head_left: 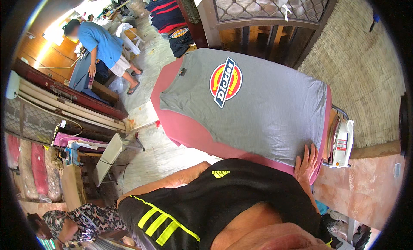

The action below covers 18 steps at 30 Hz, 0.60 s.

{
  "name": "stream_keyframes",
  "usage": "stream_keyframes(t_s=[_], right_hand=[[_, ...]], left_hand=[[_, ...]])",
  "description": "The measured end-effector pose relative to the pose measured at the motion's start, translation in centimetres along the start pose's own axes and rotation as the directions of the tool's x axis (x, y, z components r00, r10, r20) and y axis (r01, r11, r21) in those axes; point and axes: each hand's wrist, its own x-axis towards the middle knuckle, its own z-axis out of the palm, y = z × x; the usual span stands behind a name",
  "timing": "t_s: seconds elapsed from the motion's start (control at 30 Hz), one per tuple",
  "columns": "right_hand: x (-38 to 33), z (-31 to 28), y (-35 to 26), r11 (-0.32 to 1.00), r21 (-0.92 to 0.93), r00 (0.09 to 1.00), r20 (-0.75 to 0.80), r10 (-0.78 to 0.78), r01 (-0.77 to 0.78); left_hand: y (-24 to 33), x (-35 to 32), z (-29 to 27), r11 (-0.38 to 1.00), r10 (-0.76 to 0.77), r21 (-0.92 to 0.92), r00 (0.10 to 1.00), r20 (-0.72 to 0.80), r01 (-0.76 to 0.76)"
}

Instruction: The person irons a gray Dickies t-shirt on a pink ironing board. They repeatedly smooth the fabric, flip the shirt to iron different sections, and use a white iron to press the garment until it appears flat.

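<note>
Pink board [187, 129]: biggest thing, ahead of both hands, its near right edge under the right wrist. Grey shirt [266, 95]: lies flat on the board, neck end ahead and left of the hands, hem end by the right hand; light creases near the hem; pink showing along the near edge and around the neck end. Black top [232, 194]: worn, yellow stripes on the left sleeve, between the two hands. Grille door [266, 24]: past the board, far ahead of both hands. Co-worker [101, 43]: blue top, bent over, well ahead and left of the left hand. Second person [81, 224]: patterned clothes, left of the left hand and nearer the body. Clothes pile [165, 15]: navy and red, far ahead of the left hand, beyond the board. White iron [343, 143]: at the board's right end, just right of the right hand, not touched. Badge print [226, 83]: on the shirt, ahead and left of the right hand. Right hand [306, 163]: palm down, fingers spread, on the shirt near its hem. Left hand [198, 171]: tucked against the black top, fingers hidden, can't make out whether spread or pinching. Neck tag [183, 72]: small, dark, ahead of the left hand.
</note>
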Motion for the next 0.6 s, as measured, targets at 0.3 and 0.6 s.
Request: stream_keyframes(t_s=[0.3,0.6], right_hand=[[-0.2,0.3,-0.2,0.999,-0.017,0.999,0.021,0.034,-0.034],[-0.3,0.1,-0.6,0.999,-0.019,0.999,0.014,0.044,-0.043]], left_hand=[[-0.4,-1.3,-1.9,0.985,0.078,-0.168,0.983,0.165,-0.05],[-3.7,-1.1,-14.1,0.912,0.293,-0.41,0.751,0.592,-0.032]])
